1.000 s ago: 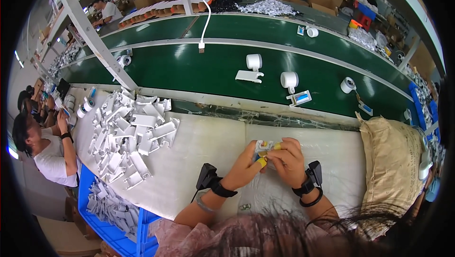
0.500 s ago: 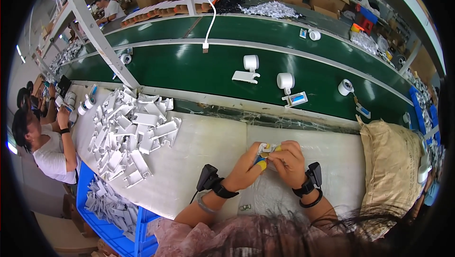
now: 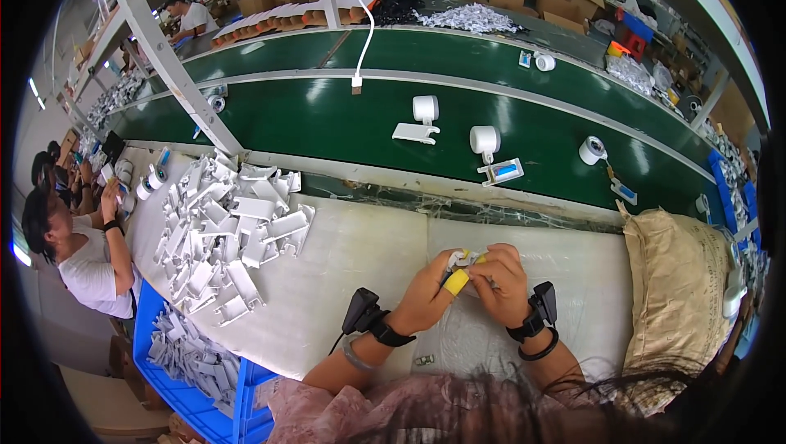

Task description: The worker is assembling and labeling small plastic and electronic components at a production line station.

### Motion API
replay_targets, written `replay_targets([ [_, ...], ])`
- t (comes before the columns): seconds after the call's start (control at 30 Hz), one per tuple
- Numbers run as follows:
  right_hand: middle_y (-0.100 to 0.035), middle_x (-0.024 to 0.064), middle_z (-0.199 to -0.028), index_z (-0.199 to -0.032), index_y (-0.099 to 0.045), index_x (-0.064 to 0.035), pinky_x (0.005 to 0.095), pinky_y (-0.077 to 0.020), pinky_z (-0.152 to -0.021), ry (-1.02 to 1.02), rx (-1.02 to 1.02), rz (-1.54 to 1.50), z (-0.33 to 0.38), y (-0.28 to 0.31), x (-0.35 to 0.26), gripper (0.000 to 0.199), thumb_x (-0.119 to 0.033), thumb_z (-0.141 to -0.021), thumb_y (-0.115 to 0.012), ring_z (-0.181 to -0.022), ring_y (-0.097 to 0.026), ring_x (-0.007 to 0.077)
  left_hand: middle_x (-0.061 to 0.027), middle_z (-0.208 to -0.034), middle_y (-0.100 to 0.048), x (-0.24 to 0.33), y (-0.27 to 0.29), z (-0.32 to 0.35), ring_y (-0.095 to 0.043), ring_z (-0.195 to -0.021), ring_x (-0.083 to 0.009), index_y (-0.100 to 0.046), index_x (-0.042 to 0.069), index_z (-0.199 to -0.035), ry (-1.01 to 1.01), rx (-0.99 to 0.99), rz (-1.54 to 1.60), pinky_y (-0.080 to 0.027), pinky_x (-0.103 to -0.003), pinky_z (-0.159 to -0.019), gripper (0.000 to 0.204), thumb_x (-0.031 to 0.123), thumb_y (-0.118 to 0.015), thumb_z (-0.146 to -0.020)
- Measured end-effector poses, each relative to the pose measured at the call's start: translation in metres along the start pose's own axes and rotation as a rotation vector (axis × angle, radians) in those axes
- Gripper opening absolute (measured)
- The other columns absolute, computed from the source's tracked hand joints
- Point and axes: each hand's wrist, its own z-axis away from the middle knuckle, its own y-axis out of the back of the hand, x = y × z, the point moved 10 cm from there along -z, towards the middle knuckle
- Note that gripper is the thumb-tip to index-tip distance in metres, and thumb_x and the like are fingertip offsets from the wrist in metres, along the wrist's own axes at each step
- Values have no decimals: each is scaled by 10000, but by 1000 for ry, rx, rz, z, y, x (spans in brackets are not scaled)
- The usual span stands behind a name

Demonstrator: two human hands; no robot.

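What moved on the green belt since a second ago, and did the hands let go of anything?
The white parts on the belt slid a little to the person's left: the one with the flat base and the one with the blue piece. The left hand and right hand kept their grip on the small part. The white pile stayed put.

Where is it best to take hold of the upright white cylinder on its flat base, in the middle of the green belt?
Probably the white cylinder itself, from above: it stands upright and clear, whereas its flat base lies low on the green belt, giving fingers little edge.
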Motion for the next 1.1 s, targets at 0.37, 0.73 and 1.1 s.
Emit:
replay_targets([
  [0.37,-606,121,-901,-909,-655,-63,411,-467,-820,13,-28,-20,-2,-3,-3,202,19,-738,-726,-919,-578,347,-210,-990,-608,4,4,1,-604,-885,-397,-488,20,-1214,-1,48,-198,-483,-390,-753,284,85,-505,-938],
  [0.73,-598,43,-846,-863,-689,-91,409,-476,-860,116,76,176,-5,2,-20,196,-27,-684,-738,-815,-585,241,-224,-990,-602,-2,5,-1,-586,-908,-440,-475,29,-1191,76,28,-276,-471,-439,-743,258,120,-509,-951],
  [1.1,-616,52,-840,-861,-688,-79,405,-487,-866,127,62,150,-2,1,-17,204,-15,-673,-737,-841,-588,249,-57,-822,-558,5,3,-1,-536,-641,-129,-464,36,-1262,-45,20,-260,-460,-280,-583,288,117,-478,-986],
])
